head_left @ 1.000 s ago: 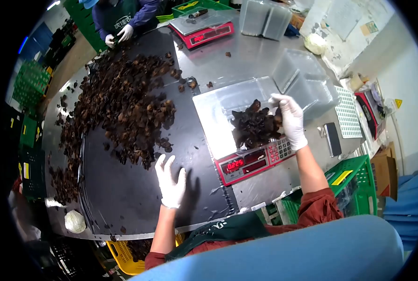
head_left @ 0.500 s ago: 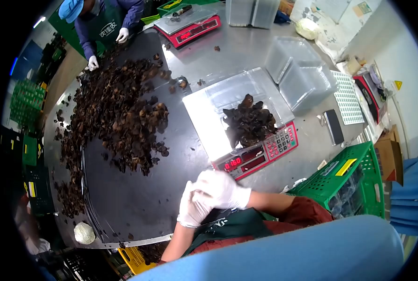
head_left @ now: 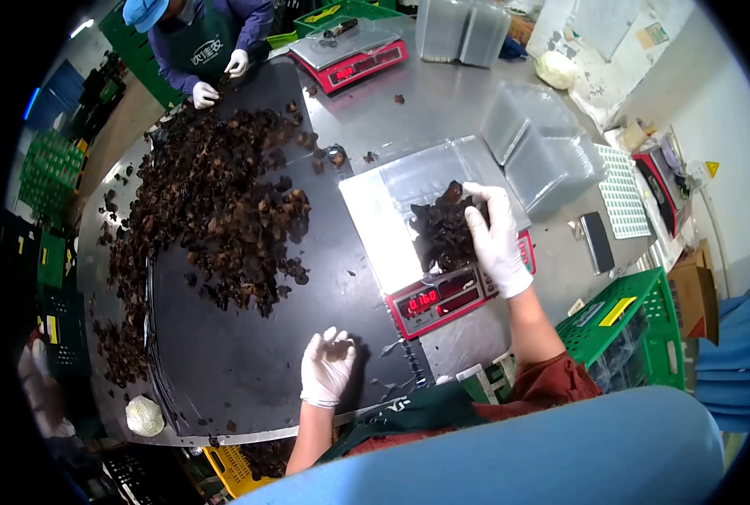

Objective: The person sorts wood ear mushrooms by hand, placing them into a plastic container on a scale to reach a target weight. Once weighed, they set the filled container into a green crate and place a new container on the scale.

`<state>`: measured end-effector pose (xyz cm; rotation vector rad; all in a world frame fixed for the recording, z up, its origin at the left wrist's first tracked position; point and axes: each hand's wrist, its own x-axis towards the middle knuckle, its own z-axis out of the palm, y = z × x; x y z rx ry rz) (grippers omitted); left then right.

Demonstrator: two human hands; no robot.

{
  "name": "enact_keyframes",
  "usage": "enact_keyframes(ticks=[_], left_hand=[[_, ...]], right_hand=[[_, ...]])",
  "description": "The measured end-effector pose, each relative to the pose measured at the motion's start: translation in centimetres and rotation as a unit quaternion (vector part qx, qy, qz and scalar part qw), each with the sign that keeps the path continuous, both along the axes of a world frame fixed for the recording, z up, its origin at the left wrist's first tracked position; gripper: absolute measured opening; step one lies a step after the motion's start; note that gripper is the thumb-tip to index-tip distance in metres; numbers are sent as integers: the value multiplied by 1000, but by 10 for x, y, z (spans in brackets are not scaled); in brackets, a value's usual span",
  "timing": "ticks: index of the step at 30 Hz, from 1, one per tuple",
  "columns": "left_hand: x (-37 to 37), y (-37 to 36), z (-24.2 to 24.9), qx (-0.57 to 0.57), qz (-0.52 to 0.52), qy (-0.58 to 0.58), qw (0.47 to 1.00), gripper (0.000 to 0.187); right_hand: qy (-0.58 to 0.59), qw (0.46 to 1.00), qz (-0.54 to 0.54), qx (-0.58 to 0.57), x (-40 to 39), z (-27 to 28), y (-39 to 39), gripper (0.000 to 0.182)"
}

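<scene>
My right hand, in a white glove, reaches over the red scale. Its fingers are apart at the right side of the dark mushroom pile, which sits in a clear tray on the scale's plate; whether they touch the pile is hard to tell. The display shows 0.160. My left hand, also gloved, hovers palm up near the table's front edge, fingers loosely curled and apart, holding nothing. A big heap of dark mushrooms lies on the black sheet to the left.
Stacked clear trays stand right of the scale, near a phone and a label sheet. A green crate is at the right. Across the table a co-worker handles mushrooms by another red scale.
My hands, together in front of the scale before, have separated. The right one has moved up and right to the pile; the left has opened at the lower left. The view has shifted slightly.
</scene>
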<state>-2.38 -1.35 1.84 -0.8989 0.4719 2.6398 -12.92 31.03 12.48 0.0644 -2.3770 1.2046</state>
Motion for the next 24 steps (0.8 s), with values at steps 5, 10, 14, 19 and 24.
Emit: enact_keyframes(ticks=[5, 10, 14, 19, 24], left_hand=[[-11, -16, -12, -10, -9, 47, 999, 31], [-29, -42, -24, -95, 68, -11, 993, 41], [-32, -58, -15, -84, 121, -61, 987, 44], [-23, -54, -11, -145, 160, -63, 974, 36], [-28, -17, 4, -90, -26, 123, 988, 38]], right_hand=[[-121, 980, 103, -122, -26, -5, 39, 29], [-52, 994, 93, -4, -52, -5, 49, 28], [-59, 995, 80, 11, -71, -4, 59, 27], [-126, 991, 15, -32, -94, -9, 75, 33], [-183, 983, 11, -5, -118, -52, 88, 43]])
